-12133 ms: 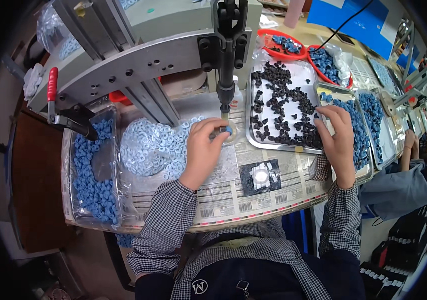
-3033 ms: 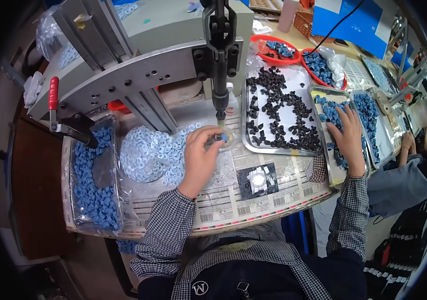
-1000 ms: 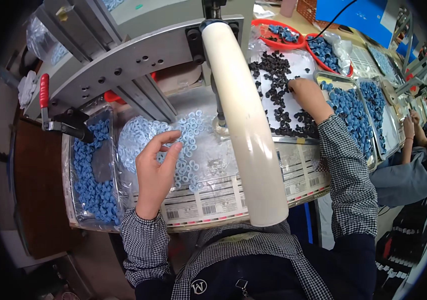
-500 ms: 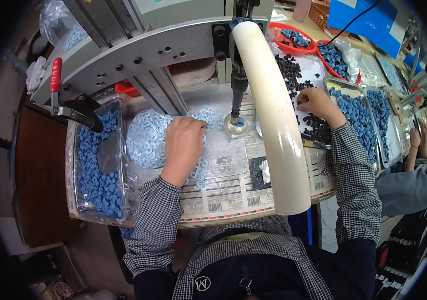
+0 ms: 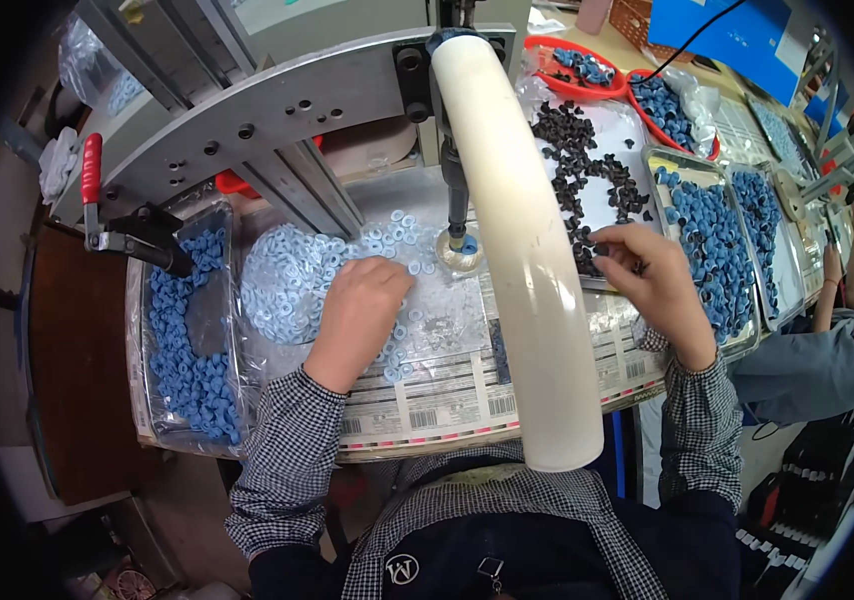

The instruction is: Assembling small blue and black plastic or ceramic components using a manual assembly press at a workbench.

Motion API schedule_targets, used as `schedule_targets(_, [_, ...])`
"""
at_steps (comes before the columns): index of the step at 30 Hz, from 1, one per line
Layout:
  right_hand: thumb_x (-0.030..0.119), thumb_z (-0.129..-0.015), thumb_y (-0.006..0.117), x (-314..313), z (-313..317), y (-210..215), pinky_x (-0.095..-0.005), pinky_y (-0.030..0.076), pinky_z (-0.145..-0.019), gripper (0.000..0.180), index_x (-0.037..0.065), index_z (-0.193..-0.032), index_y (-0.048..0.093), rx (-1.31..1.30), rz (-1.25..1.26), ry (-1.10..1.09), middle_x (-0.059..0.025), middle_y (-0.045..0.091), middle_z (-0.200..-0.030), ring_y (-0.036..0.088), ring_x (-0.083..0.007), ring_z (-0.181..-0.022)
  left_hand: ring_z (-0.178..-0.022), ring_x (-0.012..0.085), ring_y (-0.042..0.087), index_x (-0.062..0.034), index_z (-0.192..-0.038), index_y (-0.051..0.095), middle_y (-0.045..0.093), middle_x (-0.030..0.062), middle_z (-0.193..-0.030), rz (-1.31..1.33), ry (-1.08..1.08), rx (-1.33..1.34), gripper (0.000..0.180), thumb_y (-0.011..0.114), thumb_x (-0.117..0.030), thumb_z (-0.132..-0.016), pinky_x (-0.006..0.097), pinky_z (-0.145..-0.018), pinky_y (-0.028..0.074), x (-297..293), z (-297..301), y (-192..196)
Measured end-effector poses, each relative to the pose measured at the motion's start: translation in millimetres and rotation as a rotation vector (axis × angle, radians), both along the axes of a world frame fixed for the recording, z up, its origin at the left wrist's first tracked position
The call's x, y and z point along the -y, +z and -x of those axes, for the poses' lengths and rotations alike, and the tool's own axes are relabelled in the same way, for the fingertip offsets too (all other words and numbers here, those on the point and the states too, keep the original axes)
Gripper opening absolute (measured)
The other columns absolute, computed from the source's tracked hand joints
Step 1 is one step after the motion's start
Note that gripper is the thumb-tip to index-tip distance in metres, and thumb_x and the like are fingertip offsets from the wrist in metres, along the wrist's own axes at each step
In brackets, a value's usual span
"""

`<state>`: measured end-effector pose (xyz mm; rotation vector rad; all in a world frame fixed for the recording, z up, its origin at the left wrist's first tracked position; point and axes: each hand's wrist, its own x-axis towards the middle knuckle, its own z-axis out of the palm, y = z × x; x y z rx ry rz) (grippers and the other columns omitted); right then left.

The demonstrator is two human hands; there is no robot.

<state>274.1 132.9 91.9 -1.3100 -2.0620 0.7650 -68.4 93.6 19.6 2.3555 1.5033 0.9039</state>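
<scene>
My left hand [image 5: 359, 315] rests over the loose pale blue rings [image 5: 394, 238] beside their large pile [image 5: 282, 285], its fingers bent together. Its fingertips are turned down and away, so whatever they pinch is hidden. Between thumb and forefinger, my right hand [image 5: 652, 275] pinches a small black part [image 5: 602, 249] at the near end of a white tray [image 5: 602, 140] of similar black pieces. Between the hands, a vertical press rod [image 5: 457, 195] stands over a round fixture [image 5: 460, 252] with a blue piece in it.
A long cream tube [image 5: 527, 270] slants between my hands. On the left are a tray of blue parts [image 5: 192, 375] and a red-handled lever clamp [image 5: 92, 170]. Blue-part trays [image 5: 712, 235] and red baskets [image 5: 572, 90] stand right. Another person's arm [image 5: 829, 285] shows at far right.
My right hand has drawn nearer to me, down to the tray's near end, with a black part now showing in its pinch. My left hand stays beside the rings. The whole view has shifted slightly.
</scene>
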Motion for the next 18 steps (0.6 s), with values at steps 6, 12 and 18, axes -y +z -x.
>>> schedule_targets(6, [0.006, -0.082, 0.077, 27.0, 23.0, -12.5, -0.0317, 0.053, -0.064, 0.025, 0.0, -0.106, 0.07, -0.031, -0.098, 0.048, -0.0117, 0.068, -0.084, 0.066, -0.0219, -0.07, -0.081, 0.0227, 0.063, -0.0064, -0.073, 0.058, 0.06, 0.0073, -0.077, -0.32, -0.151, -0.416, 0.003, 0.061, -0.006, -0.074, 0.034, -0.078, 0.05, -9.0, -8.2, 6.3])
schedule_targets(12, [0.004, -0.081, 0.077, 31.7, 32.5, -20.8, -0.0345, 0.051, -0.064, 0.023, 0.003, -0.103, 0.069, -0.049, -0.177, 0.068, -0.0104, 0.065, -0.083, 0.064, -0.0244, -0.07, -0.082, 0.0243, 0.063, -0.004, -0.08, 0.063, 0.061, 0.0079, -0.077, -0.288, 0.039, -0.491, 0.006, 0.061, -0.006, -0.075, 0.035, -0.078, 0.05, -11.6, -21.2, 1.8])
schedule_targets(18, [0.003, -0.082, 0.077, 43.3, 40.0, -13.0, -0.0331, 0.052, -0.065, 0.026, 0.002, -0.107, 0.069, -0.081, -0.172, 0.074, -0.01, 0.066, -0.086, 0.066, -0.0223, -0.072, -0.084, 0.0187, 0.069, 0.0013, -0.11, 0.069, 0.071, 0.0099, -0.095, 0.324, 0.219, 0.472, 0.021, 0.063, 0.001, -0.09, 0.028, -0.078, 0.052, 9.5, -16.9, 7.6])
